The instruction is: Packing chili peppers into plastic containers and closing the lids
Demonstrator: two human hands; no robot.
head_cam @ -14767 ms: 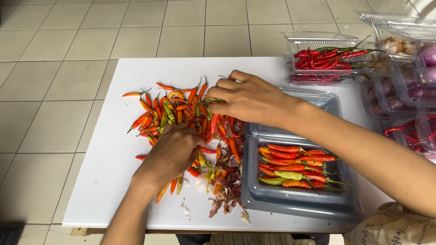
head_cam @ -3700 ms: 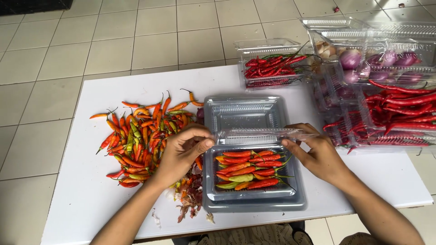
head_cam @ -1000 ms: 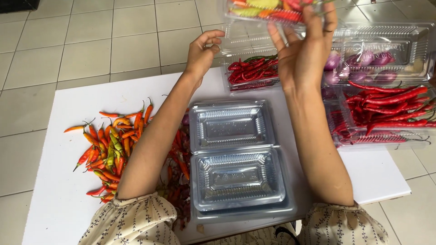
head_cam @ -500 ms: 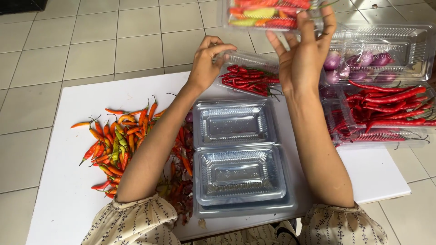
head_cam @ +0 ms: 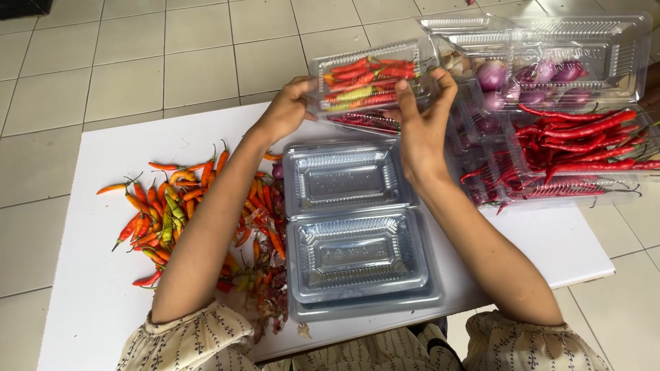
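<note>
Both hands hold a closed clear plastic box of red and orange chillies [head_cam: 371,79] above the far edge of the white table [head_cam: 96,316]. My left hand [head_cam: 285,110] grips its left end, my right hand [head_cam: 423,117] its right end. Just under it sits another closed box of red chillies [head_cam: 364,122]. An open, empty clear clamshell box [head_cam: 354,227] lies in front of me between my forearms. A loose pile of small orange, red and green chillies [head_cam: 172,206] lies to the left of my left arm.
At the right stand clear boxes of long red chillies [head_cam: 570,154] and boxes with purple shallots [head_cam: 543,72], stacked. Chilli stems and scraps [head_cam: 265,302] lie by the near table edge. Tiled floor surrounds the table.
The filled chilli box, held high a second ago, has come down and nearer, now just above the box of red chillies at the table's far edge. Both hands stay on it.
</note>
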